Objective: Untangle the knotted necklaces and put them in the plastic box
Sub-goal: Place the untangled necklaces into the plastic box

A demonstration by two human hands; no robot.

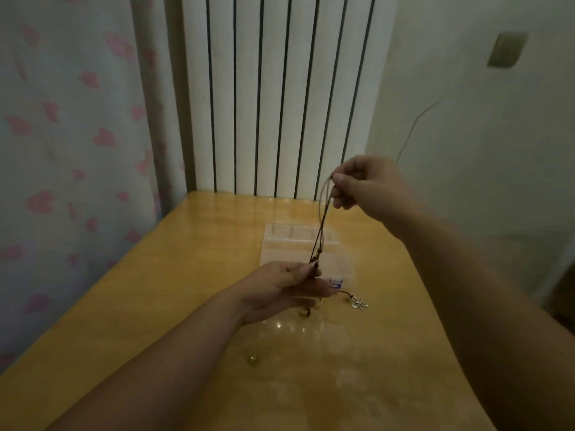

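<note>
Holding a dark corded necklace (pixel 320 231) stretched between two hands above a wooden desk (pixel 174 275). The right hand (pixel 361 181), raised higher and farther away, pinches the top of the cords between thumb and fingertips. The left hand (pixel 289 287), lower and nearer, pinches the cords where small beads sit. A silver flower pendant (pixel 359 302) lies on the desk just right of the left hand, on the end of a cord. A clear plastic box (pixel 298 244) rests on the desk beneath the stretched cords. A small gold-coloured piece (pixel 251 358) lies nearer on the desk.
</note>
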